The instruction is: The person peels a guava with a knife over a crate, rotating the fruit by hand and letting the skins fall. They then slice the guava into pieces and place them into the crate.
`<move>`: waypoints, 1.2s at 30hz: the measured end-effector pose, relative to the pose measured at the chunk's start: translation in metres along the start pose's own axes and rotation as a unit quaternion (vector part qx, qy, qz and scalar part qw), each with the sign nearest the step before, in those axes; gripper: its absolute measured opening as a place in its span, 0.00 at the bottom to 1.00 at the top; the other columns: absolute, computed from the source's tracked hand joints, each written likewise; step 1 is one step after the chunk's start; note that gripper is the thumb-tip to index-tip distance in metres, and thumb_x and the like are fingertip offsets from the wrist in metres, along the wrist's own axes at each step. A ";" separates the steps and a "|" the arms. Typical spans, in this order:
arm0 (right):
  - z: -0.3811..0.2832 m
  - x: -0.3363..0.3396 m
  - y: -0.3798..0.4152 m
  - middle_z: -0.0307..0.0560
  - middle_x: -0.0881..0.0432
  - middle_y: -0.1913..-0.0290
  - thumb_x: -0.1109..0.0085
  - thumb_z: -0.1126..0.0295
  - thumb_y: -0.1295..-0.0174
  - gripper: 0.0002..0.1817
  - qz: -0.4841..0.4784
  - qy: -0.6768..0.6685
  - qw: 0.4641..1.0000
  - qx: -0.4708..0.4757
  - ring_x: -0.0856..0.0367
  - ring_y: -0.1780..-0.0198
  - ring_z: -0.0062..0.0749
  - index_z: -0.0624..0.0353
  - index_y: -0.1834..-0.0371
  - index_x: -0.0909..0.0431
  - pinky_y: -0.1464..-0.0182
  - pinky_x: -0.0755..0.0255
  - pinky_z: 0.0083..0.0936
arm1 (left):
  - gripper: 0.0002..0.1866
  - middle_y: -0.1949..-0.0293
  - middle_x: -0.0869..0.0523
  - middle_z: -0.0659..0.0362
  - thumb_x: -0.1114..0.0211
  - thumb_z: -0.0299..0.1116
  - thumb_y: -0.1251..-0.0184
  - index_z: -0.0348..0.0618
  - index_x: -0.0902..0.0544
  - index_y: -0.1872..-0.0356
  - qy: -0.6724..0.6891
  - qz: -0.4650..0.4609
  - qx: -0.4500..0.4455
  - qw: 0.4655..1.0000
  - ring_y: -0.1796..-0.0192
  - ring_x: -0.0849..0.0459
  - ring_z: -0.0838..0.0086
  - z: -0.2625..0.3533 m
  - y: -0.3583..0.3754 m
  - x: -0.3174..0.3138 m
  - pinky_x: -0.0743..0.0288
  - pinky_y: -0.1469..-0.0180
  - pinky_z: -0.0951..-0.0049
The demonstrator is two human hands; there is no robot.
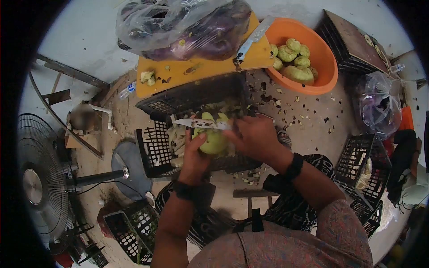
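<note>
A round pale-green vegetable [213,142] is in my left hand [195,154], whose fingers wrap round its left side. My right hand [255,137] is closed on a knife [196,123]. The knife's blade lies across the top of the vegetable, its tip pointing left, with dark specks on the metal. The handle is mostly hidden in my fingers. Both hands are above a black plastic crate [152,145] that holds pale peelings or scraps [178,142].
Beyond the crate, a yellow board [178,73] bears a clear bag of purple vegetables [201,38] and a second knife [254,38]. An orange basin [328,67] holds several peeled vegetables [288,53]. A fan [33,185] stands left; black crates [353,158] stand right.
</note>
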State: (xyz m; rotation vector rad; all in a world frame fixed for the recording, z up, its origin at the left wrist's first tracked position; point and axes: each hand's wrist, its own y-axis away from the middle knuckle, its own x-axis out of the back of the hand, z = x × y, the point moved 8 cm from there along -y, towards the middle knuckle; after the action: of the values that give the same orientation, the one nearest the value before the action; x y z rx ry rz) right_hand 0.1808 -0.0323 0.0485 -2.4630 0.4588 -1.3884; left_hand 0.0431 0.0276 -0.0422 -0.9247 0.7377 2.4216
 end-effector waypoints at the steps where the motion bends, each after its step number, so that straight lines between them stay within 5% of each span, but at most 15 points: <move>1: 0.000 0.001 0.000 0.46 0.25 0.82 0.35 0.56 0.46 0.16 0.000 0.000 1.000 0.000 0.23 0.78 0.47 0.57 0.79 0.24 0.71 0.28 0.39 | 0.36 0.40 0.28 0.52 0.41 0.30 0.41 0.55 0.43 0.31 -0.004 -0.006 -0.005 1.000 0.40 0.26 0.59 0.001 0.000 -0.002 0.29 0.40 0.52; 5: 0.005 0.006 0.004 0.48 0.25 0.81 0.35 0.58 0.46 0.14 -0.009 -0.002 1.000 -0.006 0.23 0.78 0.48 0.58 0.77 0.22 0.69 0.27 0.41 | 0.36 0.39 0.29 0.52 0.41 0.30 0.41 0.56 0.43 0.30 0.008 -0.015 -0.022 1.000 0.38 0.27 0.58 0.001 -0.002 0.003 0.30 0.38 0.51; 8: 0.010 0.009 0.008 0.49 0.24 0.81 0.35 0.60 0.46 0.13 0.002 -0.010 1.000 -0.006 0.23 0.77 0.49 0.58 0.75 0.22 0.68 0.27 0.42 | 0.28 0.41 0.25 0.52 0.43 0.40 0.37 0.44 0.34 0.36 0.007 0.036 -0.024 0.999 0.38 0.26 0.59 0.005 -0.002 0.015 0.35 0.34 0.55; 13: 0.009 0.011 0.010 0.50 0.24 0.80 0.35 0.61 0.47 0.12 -0.001 -0.012 1.000 -0.009 0.22 0.75 0.49 0.59 0.74 0.22 0.69 0.27 0.42 | 0.29 0.41 0.25 0.52 0.44 0.42 0.36 0.42 0.34 0.36 0.014 -0.017 -0.029 0.999 0.38 0.26 0.61 0.005 -0.002 0.004 0.37 0.33 0.56; 15: 0.008 0.010 0.010 0.48 0.21 0.75 0.44 0.52 0.38 0.18 -0.008 0.002 1.000 -0.002 0.20 0.74 0.46 0.56 0.71 0.21 0.73 0.29 0.40 | 0.29 0.41 0.25 0.53 0.43 0.42 0.36 0.42 0.34 0.36 0.009 -0.019 -0.031 0.999 0.38 0.26 0.61 0.004 -0.003 0.005 0.37 0.33 0.56; 20: 0.006 0.009 0.010 0.48 0.21 0.76 0.43 0.52 0.38 0.17 0.004 -0.003 1.000 -0.005 0.20 0.74 0.45 0.56 0.70 0.21 0.73 0.29 0.39 | 0.28 0.41 0.24 0.53 0.43 0.41 0.37 0.41 0.33 0.37 0.010 -0.008 -0.022 1.000 0.38 0.26 0.61 0.003 -0.001 0.002 0.36 0.33 0.57; 22: 0.006 0.007 0.008 0.48 0.21 0.76 0.43 0.52 0.38 0.18 0.001 -0.002 1.000 -0.009 0.20 0.74 0.45 0.56 0.70 0.21 0.73 0.29 0.39 | 0.35 0.41 0.29 0.52 0.41 0.32 0.42 0.55 0.43 0.32 -0.044 -0.015 -0.052 0.998 0.38 0.27 0.58 0.008 0.003 -0.007 0.31 0.37 0.51; 24: 0.005 0.008 0.004 0.49 0.24 0.79 0.35 0.59 0.45 0.14 0.019 0.002 1.000 -0.008 0.23 0.76 0.48 0.58 0.75 0.23 0.72 0.29 0.39 | 0.36 0.41 0.28 0.53 0.40 0.33 0.42 0.56 0.44 0.31 -0.015 -0.011 -0.021 1.000 0.39 0.27 0.59 -0.003 0.001 0.001 0.30 0.38 0.51; 32: 0.005 0.006 0.000 0.50 0.24 0.80 0.35 0.57 0.44 0.16 0.005 -0.016 1.000 -0.017 0.22 0.75 0.48 0.58 0.76 0.23 0.71 0.29 0.40 | 0.37 0.42 0.28 0.54 0.39 0.34 0.43 0.57 0.43 0.31 0.002 -0.019 0.000 1.000 0.39 0.27 0.59 -0.003 0.001 0.005 0.29 0.39 0.53; 34: 0.005 0.009 0.001 0.50 0.24 0.79 0.35 0.57 0.44 0.15 -0.007 -0.007 1.000 -0.013 0.22 0.75 0.48 0.58 0.76 0.23 0.71 0.29 0.40 | 0.29 0.43 0.24 0.50 0.41 0.42 0.40 0.36 0.31 0.40 -0.030 -0.001 -0.027 0.999 0.39 0.25 0.60 0.001 0.001 0.010 0.34 0.35 0.58; 36: 0.008 0.012 0.003 0.50 0.23 0.78 0.35 0.58 0.45 0.14 -0.026 -0.006 0.999 -0.029 0.22 0.75 0.47 0.59 0.74 0.21 0.72 0.28 0.39 | 0.29 0.42 0.24 0.50 0.41 0.43 0.40 0.36 0.31 0.40 -0.025 0.006 -0.034 0.999 0.38 0.25 0.59 0.006 0.002 0.007 0.34 0.34 0.57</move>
State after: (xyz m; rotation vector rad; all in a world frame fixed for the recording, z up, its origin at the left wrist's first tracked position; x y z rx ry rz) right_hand 0.1933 -0.0394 0.0521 -2.5454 0.4409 -1.3981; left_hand 0.0345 0.0311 -0.0428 -0.8852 0.6493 2.4843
